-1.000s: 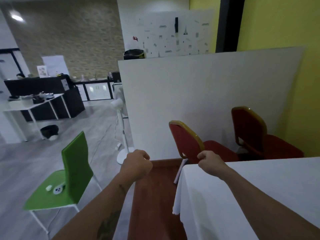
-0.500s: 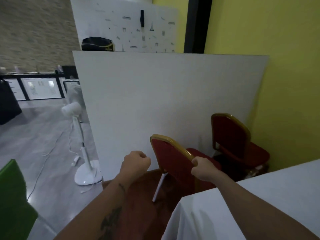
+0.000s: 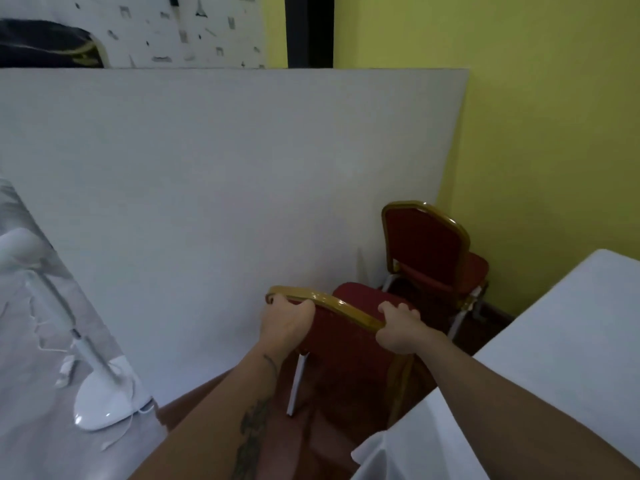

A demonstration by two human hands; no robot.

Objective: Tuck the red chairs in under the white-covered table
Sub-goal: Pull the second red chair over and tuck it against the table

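Observation:
The near red chair [image 3: 349, 344], with a gold-coloured frame, stands just off the corner of the white-covered table [image 3: 568, 344]. My left hand [image 3: 285, 322] grips the left end of its top rail. At the rail's right end my right hand [image 3: 401, 329] is closed around the frame. A second red chair [image 3: 424, 244] stands farther back by the yellow wall, clear of the table's edge. The near chair's seat is partly hidden behind its backrest.
A large white partition board [image 3: 225, 188] stands close behind both chairs. A white pedestal fan base [image 3: 104, 396] with its cable sits on the grey floor at the left. The yellow wall [image 3: 536, 133] closes the right side. Brown floor lies under the chairs.
I have come closer to the near chair. My left hand, earlier a free fist, now grips the top rail; my right hand keeps its hold on the rail's right end.

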